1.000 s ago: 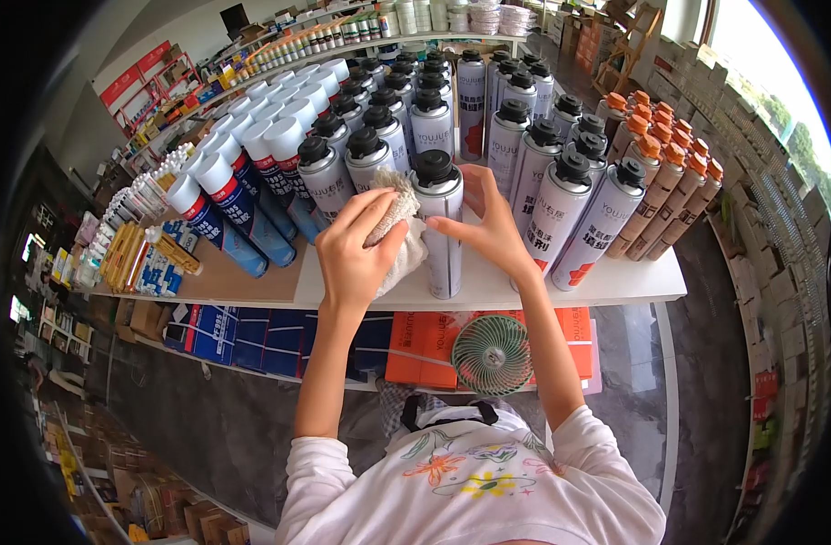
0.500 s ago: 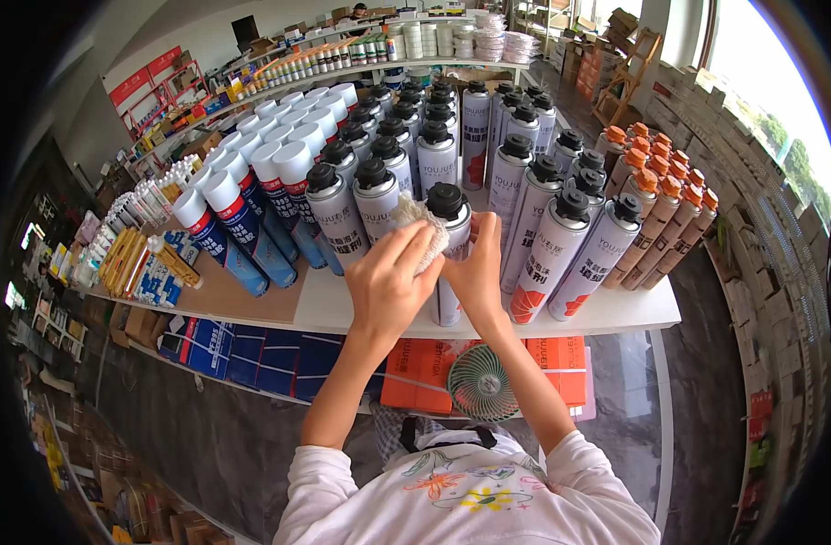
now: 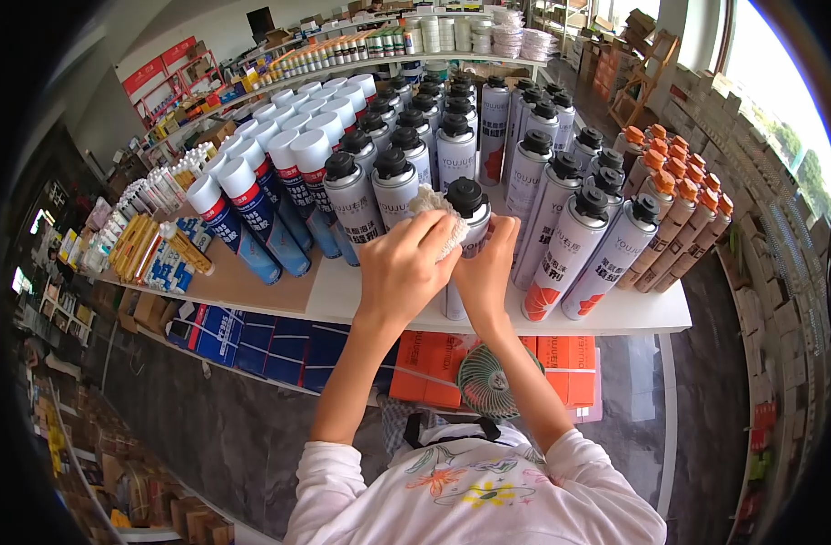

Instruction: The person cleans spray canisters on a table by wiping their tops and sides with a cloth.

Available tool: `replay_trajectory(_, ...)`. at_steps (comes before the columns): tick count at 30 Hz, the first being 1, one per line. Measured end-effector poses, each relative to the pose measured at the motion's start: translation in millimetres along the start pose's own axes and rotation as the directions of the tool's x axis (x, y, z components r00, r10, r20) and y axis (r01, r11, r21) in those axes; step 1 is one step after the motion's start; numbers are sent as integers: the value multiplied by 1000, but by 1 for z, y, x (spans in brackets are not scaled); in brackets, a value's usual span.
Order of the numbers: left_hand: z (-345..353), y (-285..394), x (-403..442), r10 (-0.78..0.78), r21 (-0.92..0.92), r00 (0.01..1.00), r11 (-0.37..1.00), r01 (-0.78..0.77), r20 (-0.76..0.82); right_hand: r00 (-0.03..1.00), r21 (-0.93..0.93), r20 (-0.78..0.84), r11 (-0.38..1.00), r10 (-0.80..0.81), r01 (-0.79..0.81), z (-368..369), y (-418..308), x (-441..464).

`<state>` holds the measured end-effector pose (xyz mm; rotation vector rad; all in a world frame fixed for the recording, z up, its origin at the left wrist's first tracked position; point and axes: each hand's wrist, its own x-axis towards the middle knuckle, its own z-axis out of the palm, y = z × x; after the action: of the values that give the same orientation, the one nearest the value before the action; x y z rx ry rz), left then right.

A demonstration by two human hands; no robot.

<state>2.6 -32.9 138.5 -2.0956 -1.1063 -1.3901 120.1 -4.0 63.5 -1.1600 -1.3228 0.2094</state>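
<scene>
A crumpled white cloth (image 3: 441, 225) is bunched in the fingers of my left hand (image 3: 399, 277), against the left side of a foam spray can. That can (image 3: 474, 238) has a black cap and stands upright at the front of the table. My right hand (image 3: 486, 277) is closed round its right side. Fingers and cloth cover much of the can's body. Grey cans with black caps stand close on both sides, including one (image 3: 565, 254) with an orange-red pattern right of my right hand.
On the white table (image 3: 615, 318), blue cans with white caps (image 3: 252, 213) stand to the left. Brown tubes with orange caps (image 3: 683, 222) are grouped at right. Below are orange boxes (image 3: 425, 368), a green fan (image 3: 497, 380) and blue boxes (image 3: 275, 350).
The whole view has shifted, so the table and cans appear slightly further right. Both hands remain at the same can, with the cloth still against its side.
</scene>
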Motion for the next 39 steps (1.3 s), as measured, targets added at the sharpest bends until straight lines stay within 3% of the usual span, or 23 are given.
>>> replay_trajectory(2, -5, -2, 0, 100, -44, 992, 994, -97, 83, 1000, 13, 4, 1000, 9, -9, -2, -1, -1)
replay_trajectory(4, -2, -13, -2, -18, -104, 996, 994, 27, 84, 1000, -4, 16, 1000, 19, -19, -1, -7, 1)
replay_trajectory(8, 6, -31, -6, -56, -163, 998, 985, 61, 30, 1000, -12, 16, 1000, 4, -4, 1, -11, 7)
replay_trajectory(12, 3, -29, -6, -92, -216, 993, 971, 105, 72, 976, 70, 195, 994, -97, 85, -22, 3, 24)
replay_trajectory(16, 4, -28, -7, -109, -251, 993, 961, 119, 55, 931, 224, 361, 974, -57, -27, -40, 23, 37)
replay_trajectory(18, 3, -27, -8, -151, -270, 986, 948, 165, 74, 924, 178, 379, 984, -55, -14, -44, 27, 43)
replay_trajectory(20, 2, -28, -9, -150, -272, 986, 948, 165, 74, 865, 368, 498, 919, -65, -142, -39, 36, 45)
replay_trajectory(24, 4, -31, -9, -177, -259, 983, 948, 183, 48, 797, 361, 604, 899, -24, -247, -32, 38, 44)
replay_trajectory(26, 10, -33, -10, -199, -245, 980, 949, 196, 13, 880, 327, 473, 936, -44, -128, -25, 32, 35)
replay_trajectory(28, 10, -24, -12, -200, -217, 980, 957, 194, -6, 911, 305, 412, 946, -30, -107, -20, 27, 24)
replay_trajectory(30, 11, -13, -13, -51, -195, 998, 980, 43, -39, 970, 253, 244, 966, -11, -53, -14, 23, 21)
replay_trajectory(32, 16, -3, -17, 52, -121, 999, 991, -53, -19, 975, 258, 218, 961, 40, -97, -5, 25, 18)
replay_trajectory(34, 17, -4, -11, 15, -137, 1000, 990, -17, -10, 993, 218, 114, 976, -32, 7, 0, 27, 17)
replay_trajectory(38, 26, -31, -6, -229, -174, 972, 961, 217, -56, 997, 141, 68, 989, -44, 34, 2, 13, 9)
replay_trajectory(39, 29, -40, -7, -218, -196, 974, 960, 202, -63, 997, 101, 51, 994, -57, 52, 4, 7, 4)
